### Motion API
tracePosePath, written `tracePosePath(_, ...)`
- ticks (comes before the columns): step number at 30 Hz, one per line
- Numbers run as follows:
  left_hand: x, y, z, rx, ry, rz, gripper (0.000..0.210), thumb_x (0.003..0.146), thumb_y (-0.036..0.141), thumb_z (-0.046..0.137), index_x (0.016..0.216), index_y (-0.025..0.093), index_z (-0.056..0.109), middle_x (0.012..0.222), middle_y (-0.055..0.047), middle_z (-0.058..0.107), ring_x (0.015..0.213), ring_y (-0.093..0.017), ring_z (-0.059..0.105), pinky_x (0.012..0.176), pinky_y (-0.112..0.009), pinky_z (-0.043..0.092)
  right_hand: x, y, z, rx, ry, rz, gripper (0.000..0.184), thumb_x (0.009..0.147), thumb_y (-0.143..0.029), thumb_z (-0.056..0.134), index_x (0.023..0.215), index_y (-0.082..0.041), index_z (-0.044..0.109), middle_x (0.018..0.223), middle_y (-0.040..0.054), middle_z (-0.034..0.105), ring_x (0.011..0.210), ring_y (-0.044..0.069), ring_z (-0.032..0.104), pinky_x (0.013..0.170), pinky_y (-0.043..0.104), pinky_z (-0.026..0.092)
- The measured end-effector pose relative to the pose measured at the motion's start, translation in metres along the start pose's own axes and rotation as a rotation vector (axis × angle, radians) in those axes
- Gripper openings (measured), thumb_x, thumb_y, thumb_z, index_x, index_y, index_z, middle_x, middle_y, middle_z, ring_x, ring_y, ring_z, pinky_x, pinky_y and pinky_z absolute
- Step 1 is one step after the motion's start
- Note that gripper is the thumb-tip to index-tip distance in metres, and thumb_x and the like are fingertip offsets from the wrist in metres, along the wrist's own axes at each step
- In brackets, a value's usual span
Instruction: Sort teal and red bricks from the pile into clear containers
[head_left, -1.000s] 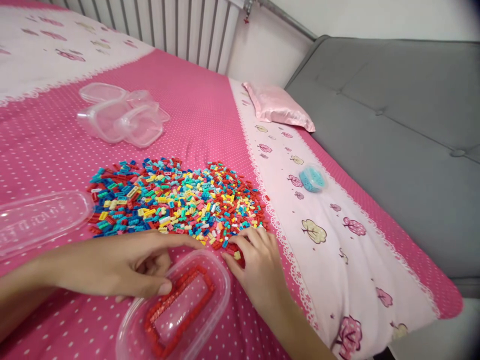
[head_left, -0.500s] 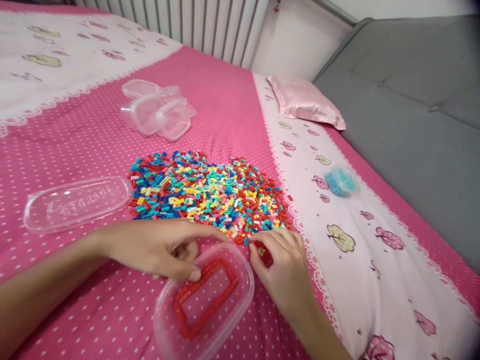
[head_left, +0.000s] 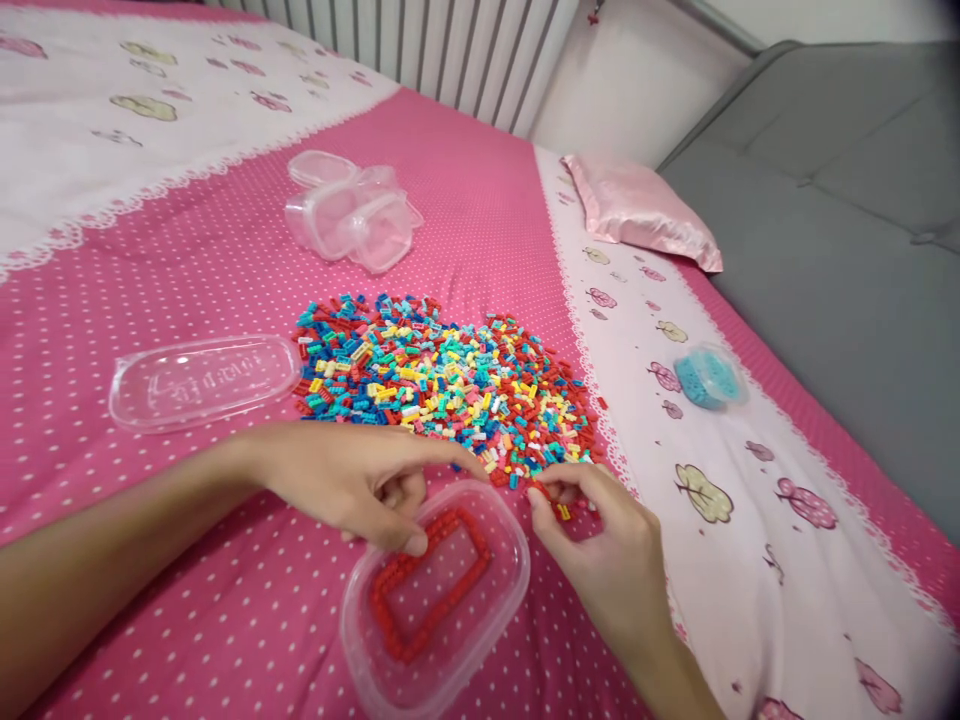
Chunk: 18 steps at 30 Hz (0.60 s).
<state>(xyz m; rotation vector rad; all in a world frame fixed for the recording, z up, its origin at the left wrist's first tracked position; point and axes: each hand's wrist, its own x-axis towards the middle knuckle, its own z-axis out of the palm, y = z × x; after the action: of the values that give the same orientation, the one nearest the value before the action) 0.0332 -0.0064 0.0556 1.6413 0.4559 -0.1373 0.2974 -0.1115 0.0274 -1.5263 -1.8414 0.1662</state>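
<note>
Low in the head view, my left hand (head_left: 349, 478) reaches over the near side of a clear plastic container (head_left: 501, 610). Its thumb lies over the rim and the other fingers are outside, gripping the wall; the index finger stretches along the far edge. Inside the container, red toy bricks (head_left: 450, 598) form a rectangular ring. To its right, my right hand (head_left: 604, 535) pinches a small red brick (head_left: 539, 490) between thumb and index finger. Just beyond both hands spreads a pile of small coloured toy bricks (head_left: 450, 375). A few bricks lie under the right fingers.
A clear lid (head_left: 206, 383) lies left of the pile. Several clear containers (head_left: 356, 215) are heaped farther back. On the right are a small container of blue bricks (head_left: 707, 378) and a pink pillow (head_left: 645, 210). A grey headboard (head_left: 832, 200) borders the pink dotted bed sheet (head_left: 480, 230).
My view has shifted, so everything appears farther right except for small height changes. My right fingers have closed on a red brick beside the pile. The left hand keeps its place at the container.
</note>
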Motion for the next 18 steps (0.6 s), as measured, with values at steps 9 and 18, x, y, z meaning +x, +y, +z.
tracePosePath(9, 0.001, -0.001, 0.001, 0.018, -0.018, 0.086, 0.088, 0.092, 0.031, 0.069, 0.166, 0.026, 0.022, 0.075, 0.006, 0.058, 0.063, -0.014, 0.056, 0.055, -0.021, 0.041, -0.002, -0.039, -0.032, -0.126, 0.003, -0.12, 0.008, 0.099, -0.029, 0.069, 0.101, -0.026, 0.075, 0.082, -0.0012, 0.079, 0.067, 0.018, 0.073, 0.066, 0.029, 0.057)
tracePosePath(18, 0.0, 0.005, -0.003, 0.028, -0.061, 0.019, 0.083, 0.083, 0.035, 0.08, 0.156, 0.023, 0.042, 0.076, 0.004, 0.062, 0.064, -0.018, 0.061, 0.053, -0.023, 0.046, -0.013, -0.079, 0.01, -0.535, -0.265, -0.274, 0.025, 0.092, -0.007, 0.051, 0.08, -0.026, 0.062, 0.059, 0.001, 0.066, 0.047, 0.021, 0.064, 0.04, 0.032, 0.032)
